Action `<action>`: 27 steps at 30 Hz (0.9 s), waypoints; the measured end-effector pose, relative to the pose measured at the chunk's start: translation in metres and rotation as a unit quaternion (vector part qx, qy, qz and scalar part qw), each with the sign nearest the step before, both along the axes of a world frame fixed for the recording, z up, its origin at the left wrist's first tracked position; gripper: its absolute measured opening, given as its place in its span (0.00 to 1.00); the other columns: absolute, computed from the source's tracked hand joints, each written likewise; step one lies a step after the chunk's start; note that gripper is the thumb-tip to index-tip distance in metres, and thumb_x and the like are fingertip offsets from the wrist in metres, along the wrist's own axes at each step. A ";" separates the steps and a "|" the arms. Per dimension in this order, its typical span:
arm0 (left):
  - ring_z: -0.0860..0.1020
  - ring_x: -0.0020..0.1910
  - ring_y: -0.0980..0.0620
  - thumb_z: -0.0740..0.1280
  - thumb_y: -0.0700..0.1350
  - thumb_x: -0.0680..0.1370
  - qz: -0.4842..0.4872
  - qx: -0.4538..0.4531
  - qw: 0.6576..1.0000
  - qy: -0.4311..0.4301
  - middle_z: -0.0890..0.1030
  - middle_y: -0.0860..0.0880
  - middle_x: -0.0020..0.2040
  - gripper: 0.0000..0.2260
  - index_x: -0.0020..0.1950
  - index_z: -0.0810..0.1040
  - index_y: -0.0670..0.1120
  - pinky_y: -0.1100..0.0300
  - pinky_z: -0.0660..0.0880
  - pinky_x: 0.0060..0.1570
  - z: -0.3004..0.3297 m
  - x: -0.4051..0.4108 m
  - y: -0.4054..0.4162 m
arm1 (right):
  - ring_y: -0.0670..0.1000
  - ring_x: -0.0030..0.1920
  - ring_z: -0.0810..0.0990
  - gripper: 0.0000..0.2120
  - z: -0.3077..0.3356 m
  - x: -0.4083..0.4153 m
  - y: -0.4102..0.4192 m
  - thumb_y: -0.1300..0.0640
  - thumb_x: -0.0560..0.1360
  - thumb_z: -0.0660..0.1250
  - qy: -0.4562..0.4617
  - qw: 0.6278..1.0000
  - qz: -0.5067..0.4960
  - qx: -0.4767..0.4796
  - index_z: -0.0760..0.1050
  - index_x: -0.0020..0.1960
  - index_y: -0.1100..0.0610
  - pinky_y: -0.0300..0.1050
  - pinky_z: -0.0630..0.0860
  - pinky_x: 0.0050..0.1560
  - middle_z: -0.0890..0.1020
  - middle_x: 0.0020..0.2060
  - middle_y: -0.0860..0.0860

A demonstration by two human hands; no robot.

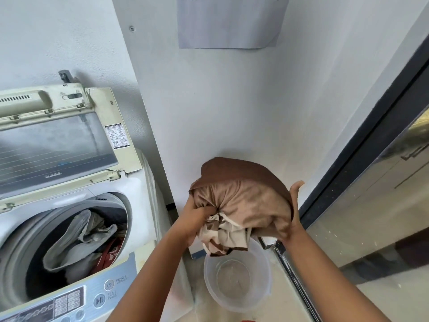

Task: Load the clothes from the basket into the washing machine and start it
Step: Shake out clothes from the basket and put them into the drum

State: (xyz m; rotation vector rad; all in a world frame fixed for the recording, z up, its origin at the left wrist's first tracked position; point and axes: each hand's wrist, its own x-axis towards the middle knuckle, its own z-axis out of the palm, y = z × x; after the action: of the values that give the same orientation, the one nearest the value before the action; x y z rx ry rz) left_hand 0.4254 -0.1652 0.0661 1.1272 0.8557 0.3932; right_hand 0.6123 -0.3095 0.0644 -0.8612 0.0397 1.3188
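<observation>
Both hands, left hand point(193, 219) and right hand point(293, 212), hold a bunched brown-and-beige cloth bundle point(243, 201), fingers curled into it, above the clear plastic basket point(209, 275).

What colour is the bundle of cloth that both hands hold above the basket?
Brown and beige, with cream patches; the bundle of cloth shows in the head view.

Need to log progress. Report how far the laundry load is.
Done: clothes already lie in the open washer, and the basket looks empty. In hand: left hand and right hand hold a brown bundle above the basket. Left: drop it in, close the lid, press start.
</observation>
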 end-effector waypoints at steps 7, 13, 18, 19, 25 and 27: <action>0.84 0.51 0.51 0.69 0.34 0.70 0.049 0.092 0.992 0.070 0.85 0.48 0.53 0.24 0.65 0.75 0.48 0.56 0.81 0.48 -0.001 0.006 -0.001 | 0.58 0.51 0.85 0.29 0.011 0.003 0.009 0.50 0.68 0.76 -0.112 0.992 -0.038 -0.054 0.77 0.64 0.63 0.51 0.81 0.51 0.84 0.54 0.61; 0.84 0.50 0.53 0.72 0.37 0.68 0.124 0.120 0.980 0.103 0.86 0.52 0.48 0.17 0.53 0.80 0.54 0.50 0.81 0.54 -0.016 -0.007 -0.014 | 0.52 0.35 0.83 0.11 0.016 0.005 0.030 0.71 0.73 0.64 -0.221 0.974 0.011 -0.045 0.79 0.47 0.59 0.42 0.79 0.33 0.84 0.34 0.53; 0.83 0.50 0.51 0.72 0.40 0.66 0.203 0.134 0.964 0.110 0.85 0.50 0.49 0.18 0.56 0.80 0.49 0.54 0.79 0.49 -0.016 -0.031 -0.015 | 0.56 0.48 0.81 0.33 0.010 -0.010 0.055 0.67 0.58 0.70 -0.264 0.962 0.035 -0.053 0.71 0.63 0.55 0.50 0.79 0.46 0.82 0.50 0.57; 0.83 0.48 0.51 0.72 0.41 0.66 0.219 0.142 0.959 0.112 0.85 0.49 0.47 0.17 0.54 0.81 0.48 0.54 0.79 0.47 -0.014 -0.038 -0.015 | 0.56 0.49 0.81 0.34 0.009 -0.015 0.062 0.67 0.58 0.70 -0.265 0.962 0.048 -0.052 0.70 0.63 0.55 0.51 0.80 0.47 0.82 0.51 0.57; 0.80 0.40 0.50 0.70 0.45 0.62 0.328 0.141 0.928 0.104 0.83 0.50 0.39 0.15 0.47 0.79 0.45 0.52 0.77 0.40 -0.010 -0.091 -0.014 | 0.58 0.43 0.80 0.15 0.016 -0.056 0.106 0.72 0.65 0.67 -0.277 0.947 0.160 -0.043 0.80 0.51 0.65 0.51 0.78 0.49 0.82 0.41 0.59; 0.78 0.39 0.51 0.70 0.46 0.61 0.365 0.143 0.914 0.100 0.81 0.50 0.38 0.16 0.47 0.77 0.45 0.52 0.75 0.38 -0.009 -0.111 -0.013 | 0.56 0.41 0.81 0.12 0.021 -0.076 0.123 0.73 0.67 0.67 -0.295 0.936 0.190 -0.032 0.80 0.48 0.64 0.48 0.78 0.46 0.82 0.39 0.58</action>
State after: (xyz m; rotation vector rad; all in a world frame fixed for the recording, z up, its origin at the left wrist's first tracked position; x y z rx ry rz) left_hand 0.3141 -0.1784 0.0570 1.0929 1.4344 1.0631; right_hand 0.5358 -0.1865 0.0857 -1.3393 -0.5859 1.3653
